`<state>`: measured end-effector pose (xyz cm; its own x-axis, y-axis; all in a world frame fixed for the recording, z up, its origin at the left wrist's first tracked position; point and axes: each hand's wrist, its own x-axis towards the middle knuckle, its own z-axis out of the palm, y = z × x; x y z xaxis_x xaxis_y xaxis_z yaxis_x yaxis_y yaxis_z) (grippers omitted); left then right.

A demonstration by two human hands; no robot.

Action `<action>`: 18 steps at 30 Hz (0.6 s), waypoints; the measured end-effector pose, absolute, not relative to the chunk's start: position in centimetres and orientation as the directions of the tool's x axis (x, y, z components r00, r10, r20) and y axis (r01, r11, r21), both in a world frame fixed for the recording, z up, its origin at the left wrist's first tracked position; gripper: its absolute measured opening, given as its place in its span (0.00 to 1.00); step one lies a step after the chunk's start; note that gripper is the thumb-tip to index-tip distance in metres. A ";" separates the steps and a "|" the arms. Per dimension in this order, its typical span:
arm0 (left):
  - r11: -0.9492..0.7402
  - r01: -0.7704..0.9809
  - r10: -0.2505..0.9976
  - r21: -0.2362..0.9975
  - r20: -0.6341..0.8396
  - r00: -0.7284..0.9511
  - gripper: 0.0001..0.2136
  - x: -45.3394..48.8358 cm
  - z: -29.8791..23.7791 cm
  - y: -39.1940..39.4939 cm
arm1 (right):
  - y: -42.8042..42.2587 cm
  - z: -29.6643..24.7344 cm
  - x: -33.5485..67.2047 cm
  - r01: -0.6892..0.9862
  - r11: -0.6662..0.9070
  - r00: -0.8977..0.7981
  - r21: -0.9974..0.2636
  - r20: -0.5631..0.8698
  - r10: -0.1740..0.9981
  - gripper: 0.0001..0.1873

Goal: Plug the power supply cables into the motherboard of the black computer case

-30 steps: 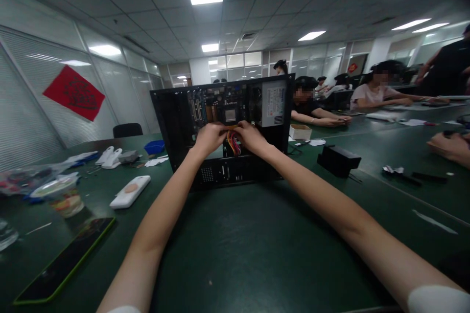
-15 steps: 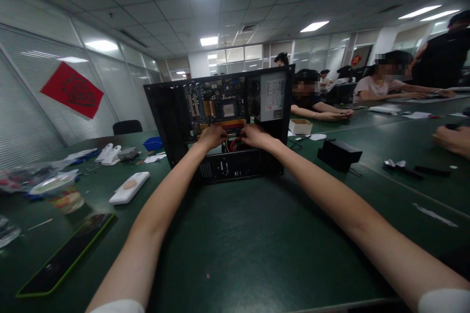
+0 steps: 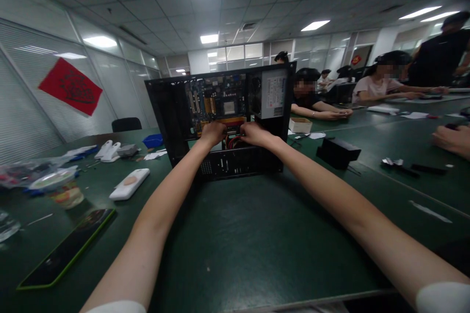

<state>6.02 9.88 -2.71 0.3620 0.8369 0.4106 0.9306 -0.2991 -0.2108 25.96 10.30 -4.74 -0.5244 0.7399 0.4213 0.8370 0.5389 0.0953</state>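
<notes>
An open black computer case (image 3: 172,122) stands on the green table (image 3: 257,234), its motherboard (image 3: 220,102) facing me and a silver power supply (image 3: 273,94) at the upper right. Both my arms reach into it. My left hand (image 3: 213,133) and my right hand (image 3: 253,134) are closed side by side just under the board's lower edge, over a bundle of red, yellow and black wires (image 3: 232,143). The fingers curl inward and hide whatever they grip.
A tablet with a green rim (image 3: 66,253), a white phone (image 3: 129,184) and a plastic food tub (image 3: 58,190) lie to the left. A black box (image 3: 338,152) sits to the right. Other people sit at the tables behind and to the right.
Both hands have dropped slightly, from the middle of the board to its lower edge. The wire bundle, which showed between them, is now mostly hidden.
</notes>
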 end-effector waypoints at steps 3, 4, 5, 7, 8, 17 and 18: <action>-0.301 0.929 0.816 -0.214 0.447 0.367 0.12 6.0 -2.9 10.2 | 10.0 -4.3 25.8 0.827 0.548 -0.541 0.123 0.439 0.717 0.10; -0.301 0.928 0.812 -0.219 0.453 0.369 0.12 5.9 -3.0 10.3 | 10.0 -4.1 25.7 0.815 0.562 -0.558 0.140 0.448 0.699 0.10; -0.301 0.927 0.810 -0.225 0.452 0.373 0.12 5.9 -3.0 10.3 | 10.1 -3.9 25.6 0.794 0.584 -0.588 0.170 0.457 0.667 0.11; -0.301 0.923 0.815 -0.241 0.437 0.380 0.11 5.9 -3.0 10.4 | 10.4 -3.6 25.3 0.723 0.636 -0.677 0.270 0.462 0.573 0.11; -0.300 0.922 0.820 -0.246 0.426 0.381 0.11 5.9 -3.0 10.4 | 10.7 -3.4 25.1 0.683 0.654 -0.719 0.325 0.453 0.527 0.11; -0.303 0.926 0.833 -0.228 0.410 0.373 0.12 5.8 -3.0 10.1 | 13.1 -4.1 24.4 0.666 0.641 -0.745 0.381 0.386 0.544 0.15; -0.301 0.928 0.834 -0.218 0.412 0.367 0.12 5.8 -3.0 10.1 | 13.1 -4.2 24.4 0.673 0.640 -0.738 0.370 0.392 0.550 0.15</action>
<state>5.81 10.08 -3.01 0.3673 0.8339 0.4119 0.9283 -0.3013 -0.2179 24.45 13.09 -4.21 -0.7378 0.5498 0.3917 0.6734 0.6400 0.3701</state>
